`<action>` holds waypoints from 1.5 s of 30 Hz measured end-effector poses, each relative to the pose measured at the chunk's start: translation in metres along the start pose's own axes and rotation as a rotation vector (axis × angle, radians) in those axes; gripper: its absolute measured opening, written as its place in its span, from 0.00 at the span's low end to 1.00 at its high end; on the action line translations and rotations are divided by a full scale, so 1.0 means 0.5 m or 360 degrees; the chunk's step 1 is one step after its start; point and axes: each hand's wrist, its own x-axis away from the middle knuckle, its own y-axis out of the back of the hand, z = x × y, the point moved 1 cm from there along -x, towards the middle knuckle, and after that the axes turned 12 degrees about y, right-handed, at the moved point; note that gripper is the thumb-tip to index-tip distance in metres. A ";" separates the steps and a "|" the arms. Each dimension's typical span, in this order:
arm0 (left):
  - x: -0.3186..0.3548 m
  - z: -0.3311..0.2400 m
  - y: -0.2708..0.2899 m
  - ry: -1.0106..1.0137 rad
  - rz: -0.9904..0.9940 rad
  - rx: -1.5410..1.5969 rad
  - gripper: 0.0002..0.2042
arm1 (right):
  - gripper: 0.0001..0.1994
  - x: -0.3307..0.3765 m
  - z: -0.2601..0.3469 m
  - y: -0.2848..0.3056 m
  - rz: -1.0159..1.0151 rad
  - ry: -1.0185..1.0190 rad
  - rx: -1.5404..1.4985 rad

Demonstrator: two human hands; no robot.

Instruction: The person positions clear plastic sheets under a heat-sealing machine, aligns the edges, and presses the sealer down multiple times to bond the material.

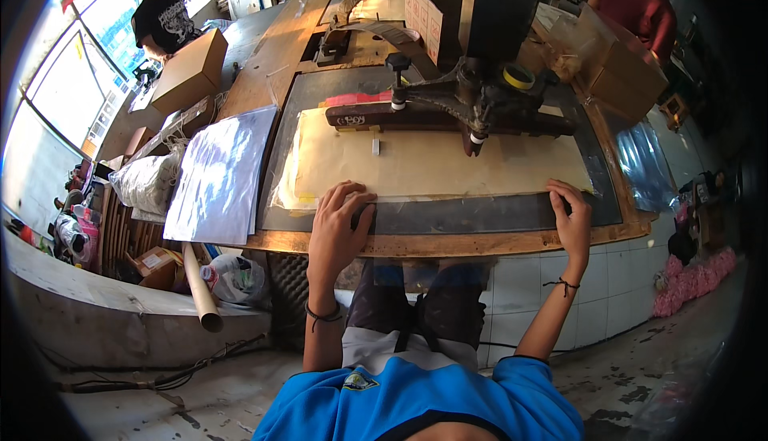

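Pressing both hands on the clear plastic sheet (448,201) at the near edge of the dark work mat (480,215). My left hand (336,225) lies flat, fingers spread, on the sheet's near-left edge; my right hand (572,221) lies flat, fingers loosely open, at its near-right corner. Tan paper (432,165) lies farther in on the mat, under the machine head (480,109). Wooden table edge (448,243) runs just nearer than the mat. Bare mat strip lies between my hands.
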 end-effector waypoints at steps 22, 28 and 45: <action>0.006 0.012 0.003 -0.0028 -0.0026 0.0020 0.11 | 0.15 -0.001 0.002 -0.007 -0.0024 -0.0002 0.0027; 0.005 -0.003 0.007 -0.0109 0.0039 -0.0142 0.16 | 0.13 -0.007 0.011 -0.002 0.0005 0.0019 0.0093; 0.007 0.004 0.007 -0.0135 0.0085 -0.0217 0.19 | 0.32 -0.032 0.168 -0.159 0.0667 0.0433 0.0446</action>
